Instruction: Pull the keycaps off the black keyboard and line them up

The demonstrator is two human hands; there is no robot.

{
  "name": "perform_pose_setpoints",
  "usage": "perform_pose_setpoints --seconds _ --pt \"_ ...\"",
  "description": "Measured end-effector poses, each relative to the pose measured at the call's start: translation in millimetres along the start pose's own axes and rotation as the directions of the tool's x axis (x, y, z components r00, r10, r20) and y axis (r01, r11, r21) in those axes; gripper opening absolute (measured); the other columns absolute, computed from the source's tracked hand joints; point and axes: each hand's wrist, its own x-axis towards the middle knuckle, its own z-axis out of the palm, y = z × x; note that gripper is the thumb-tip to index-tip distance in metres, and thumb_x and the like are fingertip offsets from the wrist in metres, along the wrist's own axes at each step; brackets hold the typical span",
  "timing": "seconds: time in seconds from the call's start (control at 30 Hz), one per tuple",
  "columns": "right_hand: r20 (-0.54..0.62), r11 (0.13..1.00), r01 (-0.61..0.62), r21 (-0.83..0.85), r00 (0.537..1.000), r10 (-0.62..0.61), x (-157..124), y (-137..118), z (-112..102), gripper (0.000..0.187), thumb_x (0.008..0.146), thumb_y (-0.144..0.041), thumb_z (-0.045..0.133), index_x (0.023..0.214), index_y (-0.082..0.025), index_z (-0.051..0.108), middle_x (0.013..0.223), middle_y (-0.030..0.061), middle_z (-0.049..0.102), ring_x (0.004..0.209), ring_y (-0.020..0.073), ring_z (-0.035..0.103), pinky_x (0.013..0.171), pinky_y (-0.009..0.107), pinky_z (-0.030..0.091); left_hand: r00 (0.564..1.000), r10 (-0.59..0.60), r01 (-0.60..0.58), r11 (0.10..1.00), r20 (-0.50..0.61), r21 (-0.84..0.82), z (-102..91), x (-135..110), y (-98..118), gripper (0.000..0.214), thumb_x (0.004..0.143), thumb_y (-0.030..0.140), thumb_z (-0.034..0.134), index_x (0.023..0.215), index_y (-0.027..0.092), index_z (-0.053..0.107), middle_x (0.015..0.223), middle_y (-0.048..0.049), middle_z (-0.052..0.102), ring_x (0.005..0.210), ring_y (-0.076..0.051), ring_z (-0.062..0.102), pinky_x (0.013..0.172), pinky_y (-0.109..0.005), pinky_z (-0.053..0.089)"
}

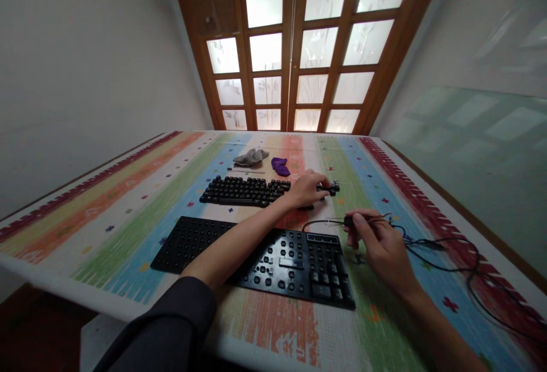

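Note:
My left hand [305, 188] reaches across the table and rests, fingers curled, on the right end of a black keyboard [248, 191] that has its keycaps on. My right hand [378, 241] is closed in a pinch on a thin black tool or cable end [348, 221], held just right of a nearer black keyboard [256, 255] whose keycaps are mostly off. A black cable [453, 258] trails from that hand to the right along the table.
A striped, many-coloured cloth covers the table [128, 212]. At the back lie a grey rag [251, 157], a purple cloth [280, 166] and a thin dark stick [248, 170]. Wooden glazed doors [299, 47] stand behind; white walls close in on both sides.

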Motion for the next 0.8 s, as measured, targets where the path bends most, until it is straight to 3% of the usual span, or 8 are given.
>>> perform_pose_setpoints --seconds 0.23,0.5,0.63,0.8 --pt "0.014 1.0 0.007 -0.001 1.0 -0.007 -0.5 -0.5 -1.5 0.039 0.096 -0.052 0.05 0.094 -0.015 0.063 0.062 0.0015 0.062 0.052 0.0165 0.061 0.052 0.028 0.048 0.975 0.106 -0.152 0.958 0.196 0.242 15.9 5.2 13.0 0.012 0.084 0.015 0.064 0.093 0.015 0.073 0.094 -0.0069 0.073 0.097 -0.022 0.061 0.086 -0.033 0.047" --pt "0.048 1.0 0.025 -0.012 0.999 -0.025 -0.8 0.8 -1.6 0.04 0.095 -0.051 0.052 0.077 -0.017 0.063 0.067 0.0037 0.064 0.051 0.015 0.06 0.051 0.027 0.047 0.957 0.115 -0.2 0.926 0.266 0.319 19.1 6.7 11.0 0.013 0.083 0.014 0.063 0.089 0.013 0.075 0.086 -0.0101 0.071 0.095 -0.026 0.06 0.081 -0.035 0.045" --pt "0.156 0.995 0.097 -0.003 0.983 -0.095 -0.7 -2.2 -4.3 0.042 0.095 -0.048 0.053 0.07 -0.016 0.064 0.068 0.0044 0.064 0.053 0.0149 0.06 0.051 0.026 0.044 0.953 0.117 -0.214 0.913 0.279 0.348 20.8 7.6 10.9 0.015 0.086 0.014 0.059 0.085 0.013 0.074 0.087 -0.0092 0.072 0.095 -0.025 0.059 0.082 -0.035 0.044" --pt "0.369 0.982 0.184 0.051 0.91 -0.189 1.1 -7.2 -12.0 0.046 0.096 -0.045 0.052 0.06 -0.018 0.059 0.064 0.0028 0.063 0.055 0.014 0.056 0.055 0.026 0.042 0.951 0.12 -0.23 0.892 0.286 0.389 21.6 8.6 8.7 0.017 0.087 0.015 0.056 0.084 0.012 0.073 0.09 -0.0102 0.072 0.095 -0.025 0.057 0.082 -0.036 0.043"
